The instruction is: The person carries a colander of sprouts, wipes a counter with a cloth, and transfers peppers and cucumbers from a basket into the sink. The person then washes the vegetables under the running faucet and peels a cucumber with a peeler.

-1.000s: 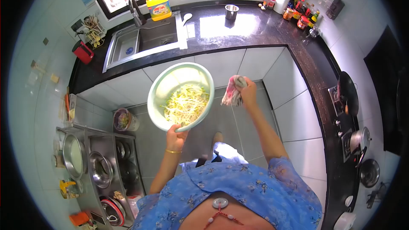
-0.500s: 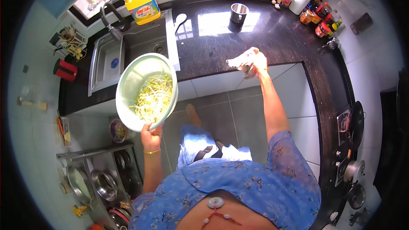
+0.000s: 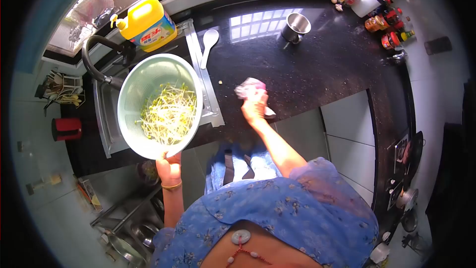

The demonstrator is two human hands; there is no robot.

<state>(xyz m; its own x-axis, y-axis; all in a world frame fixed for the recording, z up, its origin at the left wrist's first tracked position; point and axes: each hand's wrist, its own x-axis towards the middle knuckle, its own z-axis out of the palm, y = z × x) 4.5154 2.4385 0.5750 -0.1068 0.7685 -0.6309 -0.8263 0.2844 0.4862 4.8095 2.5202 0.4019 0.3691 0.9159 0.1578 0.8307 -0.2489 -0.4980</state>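
My left hand grips the near rim of a pale green colander, which is tilted toward me in front of the sink. Bean sprouts lie heaped in its lower part. My right hand is closed on a crumpled cloth, pressed down on the black countertop near its front edge. Motion blurs the fingers and the cloth a little. A small pale scrap lies on the counter left of the cloth.
A white spoon rests beside the sink, below the black faucet. Behind stands a yellow detergent jug. A metal mug stands farther back. Sauce bottles fill the right corner; a red container sits at left.
My right hand has moved left with the cloth, from the counter's edge onto its top. I have come closer to the counter, and the colander has shifted slightly left.
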